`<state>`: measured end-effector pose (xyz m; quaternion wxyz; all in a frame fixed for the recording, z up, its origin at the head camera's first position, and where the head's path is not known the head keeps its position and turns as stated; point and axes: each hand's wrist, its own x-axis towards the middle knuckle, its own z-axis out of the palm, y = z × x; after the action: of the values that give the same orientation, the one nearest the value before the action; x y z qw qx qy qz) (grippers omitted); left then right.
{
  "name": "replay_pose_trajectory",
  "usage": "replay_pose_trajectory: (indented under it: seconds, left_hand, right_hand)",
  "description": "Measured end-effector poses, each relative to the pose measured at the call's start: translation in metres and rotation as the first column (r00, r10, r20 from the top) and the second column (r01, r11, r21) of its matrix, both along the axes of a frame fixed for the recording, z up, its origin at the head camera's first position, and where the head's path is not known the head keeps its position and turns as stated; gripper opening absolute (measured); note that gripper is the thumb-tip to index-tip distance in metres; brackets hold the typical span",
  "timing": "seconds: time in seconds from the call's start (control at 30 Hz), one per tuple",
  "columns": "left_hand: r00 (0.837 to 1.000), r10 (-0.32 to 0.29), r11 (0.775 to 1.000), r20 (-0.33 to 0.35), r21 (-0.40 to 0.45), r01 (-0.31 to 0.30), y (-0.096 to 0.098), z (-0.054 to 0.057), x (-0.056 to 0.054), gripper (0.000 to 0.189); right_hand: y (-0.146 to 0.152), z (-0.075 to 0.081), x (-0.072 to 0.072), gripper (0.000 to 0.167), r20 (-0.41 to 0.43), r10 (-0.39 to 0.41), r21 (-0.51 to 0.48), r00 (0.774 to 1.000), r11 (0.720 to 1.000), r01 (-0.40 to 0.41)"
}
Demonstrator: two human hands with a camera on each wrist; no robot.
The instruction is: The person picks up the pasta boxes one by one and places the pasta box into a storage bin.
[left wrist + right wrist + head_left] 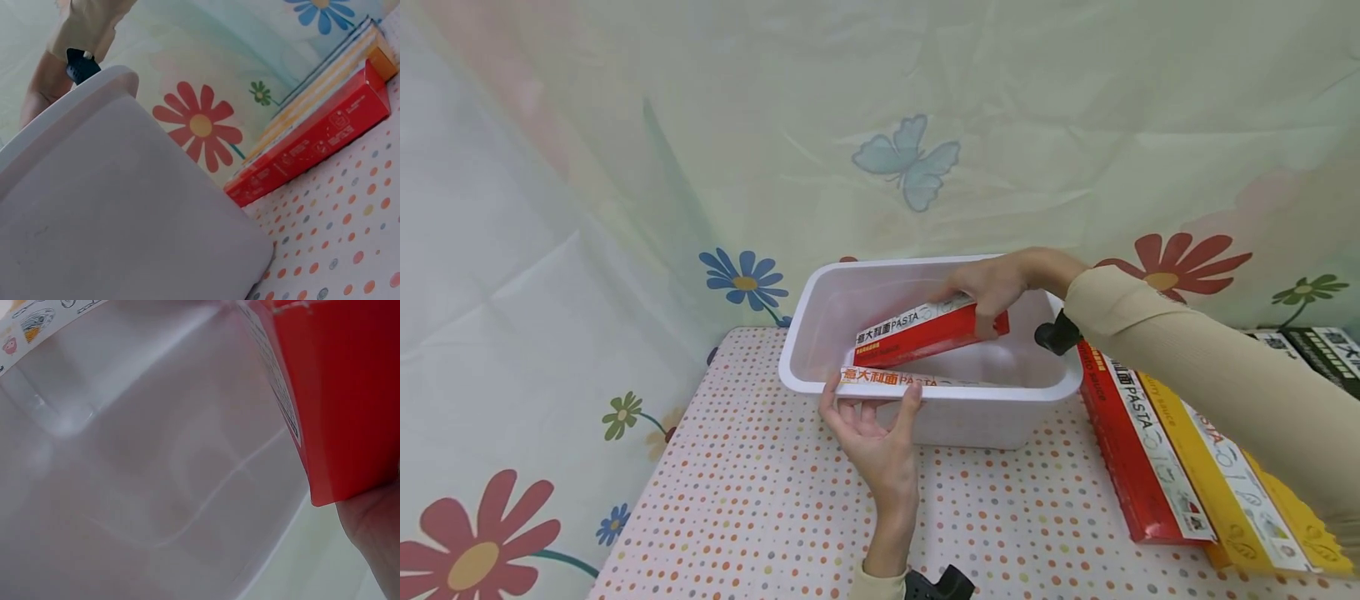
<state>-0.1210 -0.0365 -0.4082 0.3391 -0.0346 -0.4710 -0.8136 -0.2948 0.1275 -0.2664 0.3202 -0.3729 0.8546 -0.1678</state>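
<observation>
A white plastic bin (977, 421) stands against the backdrop. My right hand (992, 287) grips the right end of a red pasta box (917, 337), which slants down to the left inside the bin. In the right wrist view the red box (344, 394) fills the upper right, above the bin's inner wall. Along the front inner wall lies another pasta box (880, 377) with orange lettering, partly hidden by the rim. My left hand (876, 442) holds the bin's front rim from outside, its thumb and a fingertip reaching the edge.
Right of the bin, a red pasta box (1120, 450) and yellow pasta boxes (1225, 500) lie side by side, partly under my right sleeve (1195, 350). Dark-labelled boxes (1322, 350) lie farther back. The dotted tablecloth (737, 500) spreads out in front; a floral backdrop (760, 125) hangs behind.
</observation>
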Motion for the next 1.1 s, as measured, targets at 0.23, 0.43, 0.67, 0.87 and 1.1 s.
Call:
replay_pose_trajectory:
  seconds: [0.23, 0.43, 0.67, 0.87, 1.1]
  left_hand:
    - [1.000, -0.002, 1.000, 0.004, 0.001, 0.002, 0.002, 0.000, 0.000, 0.088]
    - [1.000, 0.010, 1.000, 0.013, -0.010, -0.010, 0.001, 0.001, -0.002, 0.088]
    - [1.000, 0.003, 1.000, 0.013, -0.009, -0.003, 0.001, 0.002, -0.002, 0.089]
    - [1.000, 0.019, 1.000, -0.003, -0.022, -0.019, 0.001, 0.003, -0.003, 0.089]
    - [1.000, 0.008, 1.000, -0.007, -0.026, -0.008, 0.003, 0.003, -0.002, 0.089]
  right_hand:
    - [-0.004, -0.007, -0.005, 0.095, 0.001, -0.011, -0.023, 1.000, 1.000, 0.011]
    - [-0.001, -0.013, -0.010, 0.096, -0.019, 0.015, -0.038, 1.000, 0.999, -0.016]
    - [0.003, -0.016, -0.017, 0.096, 0.021, -0.016, -0.045, 1.000, 0.999, 0.017]
    - [0.006, -0.015, -0.019, 0.097, 0.029, -0.019, -0.033, 0.999, 0.999, 0.020]
    - [0.010, -0.015, -0.021, 0.096, 0.021, -0.022, -0.016, 1.000, 1.000, 0.022]
